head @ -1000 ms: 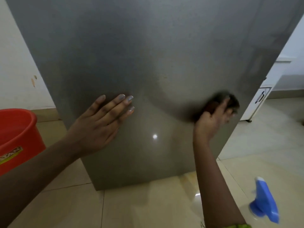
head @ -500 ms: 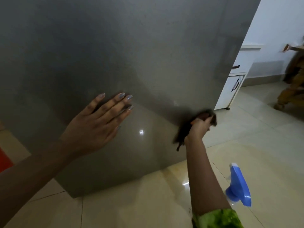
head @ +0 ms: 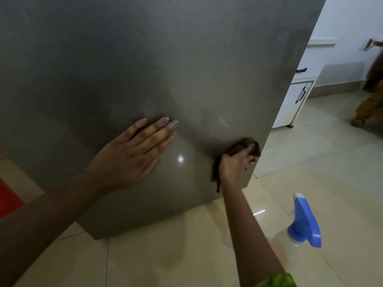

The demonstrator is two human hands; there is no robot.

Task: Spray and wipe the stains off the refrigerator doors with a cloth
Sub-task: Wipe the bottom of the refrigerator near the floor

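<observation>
Cloth [head: 257, 149] mostly hidden under R hand [head: 234, 162]; bkgd person [head: 366, 108] blurred.

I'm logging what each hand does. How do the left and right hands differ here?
The left hand lies flat on the door, fingers straight; the right hand curls round a dark cloth. The left hand holds nothing; the right hand holds the cloth. The left hand sits mid-door; the right hand is at its lower right edge. Both are against the door.

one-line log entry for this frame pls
phase: wipe | left hand: flat on refrigerator door | right hand: grips cloth low at door's right edge | spray bottle: on floor, untouched
</observation>
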